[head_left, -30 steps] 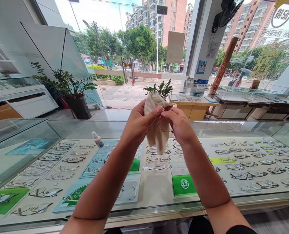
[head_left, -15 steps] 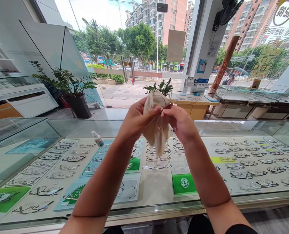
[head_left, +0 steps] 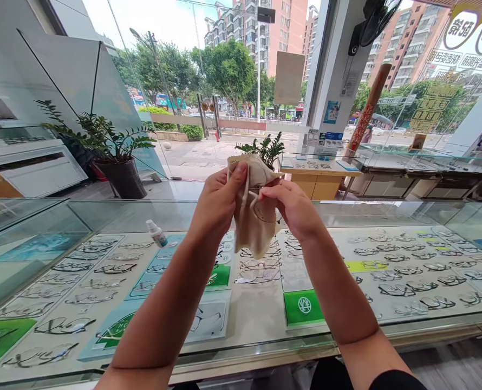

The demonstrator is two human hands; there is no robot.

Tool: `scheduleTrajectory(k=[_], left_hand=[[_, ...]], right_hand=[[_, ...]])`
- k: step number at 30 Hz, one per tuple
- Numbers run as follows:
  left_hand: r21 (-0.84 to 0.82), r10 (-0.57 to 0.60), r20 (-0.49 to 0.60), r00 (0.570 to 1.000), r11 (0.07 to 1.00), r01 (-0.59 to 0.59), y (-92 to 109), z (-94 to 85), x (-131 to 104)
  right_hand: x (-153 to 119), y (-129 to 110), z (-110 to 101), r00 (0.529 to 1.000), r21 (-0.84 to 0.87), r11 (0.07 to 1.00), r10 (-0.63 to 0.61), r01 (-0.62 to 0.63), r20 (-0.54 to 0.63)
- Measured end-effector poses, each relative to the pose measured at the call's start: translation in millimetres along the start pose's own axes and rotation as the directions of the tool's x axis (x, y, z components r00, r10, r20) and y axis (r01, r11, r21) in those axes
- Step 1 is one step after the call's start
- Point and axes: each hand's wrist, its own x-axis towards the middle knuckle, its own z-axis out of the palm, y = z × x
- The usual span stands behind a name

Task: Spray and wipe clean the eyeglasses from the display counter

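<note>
My left hand and right hand both pinch beige cloth wrapped round glasses, above table middle.

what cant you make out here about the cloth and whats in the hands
Head view only:
- Glasses in the beige cloth: mostly wrapped, only a thin rim and a pale temple show; the lenses are hidden.
- Left hand and right hand fingertips: partly buried in cloth folds.
- Label on the small bottle: too small to read.
- Elbows: cut off by the bottom edge.
</note>
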Motion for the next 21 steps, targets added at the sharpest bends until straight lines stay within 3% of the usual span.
scheduleTrajectory(k=[9, 21], left_hand=[[-0.004, -0.036, -0.004, 0.999, 0.999, 0.036, -2.6, 0.4, 1.2], [0.018, -0.014, -0.027, 1.000, 1.000, 0.014, 3.1, 2.2, -2.6]], right_hand=[[-1.4, -0.1, 0.1, 1.000, -0.111, 0.994, -0.004, 0.006, 0.017], [-1.3, -0.2, 1.8, 1.000, -0.113, 0.994, 0.006, -0.003, 0.028]])
